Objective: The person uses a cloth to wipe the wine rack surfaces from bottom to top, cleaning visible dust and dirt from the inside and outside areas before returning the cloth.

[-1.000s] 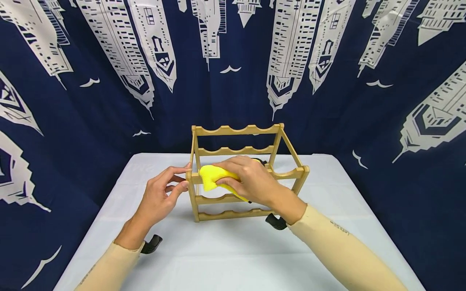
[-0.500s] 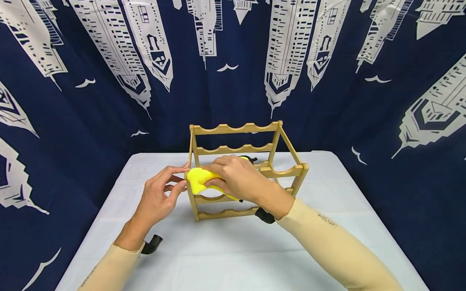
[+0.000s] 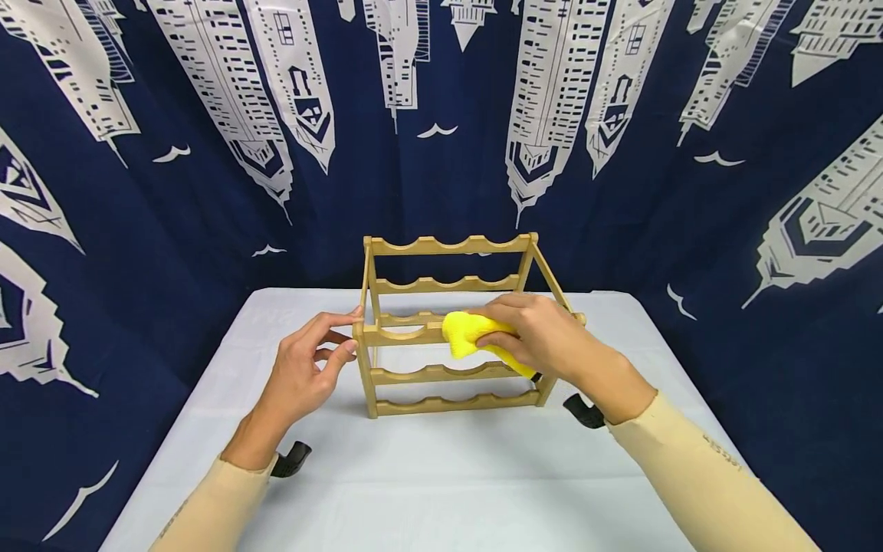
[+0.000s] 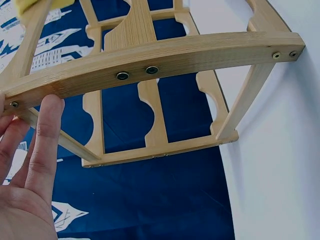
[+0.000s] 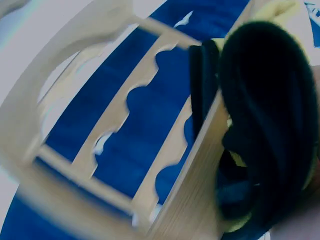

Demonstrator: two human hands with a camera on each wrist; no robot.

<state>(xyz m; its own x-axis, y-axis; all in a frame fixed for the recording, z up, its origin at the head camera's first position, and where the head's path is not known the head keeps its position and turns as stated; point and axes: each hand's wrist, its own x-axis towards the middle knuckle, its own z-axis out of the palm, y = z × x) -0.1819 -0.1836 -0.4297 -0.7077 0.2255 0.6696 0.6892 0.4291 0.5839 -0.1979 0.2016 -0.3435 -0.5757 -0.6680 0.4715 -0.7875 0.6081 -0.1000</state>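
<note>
Rightward my right grip (image 3: 534, 331) has slid, grasping the yellow cloth (image 3: 458, 335) over the long front rail (image 3: 388, 337) of the wooden rack (image 3: 448, 247), which stretches leftward to my left grip (image 3: 306, 372), extended fingers (image 4: 44, 145) touching its end.

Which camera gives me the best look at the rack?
The head view: it shows the rack nearly whole, partly hidden by the yellow cloth and right hand. The left wrist view is close but cuts it off; the right wrist view is blurred, with something dark hiding part.
</note>
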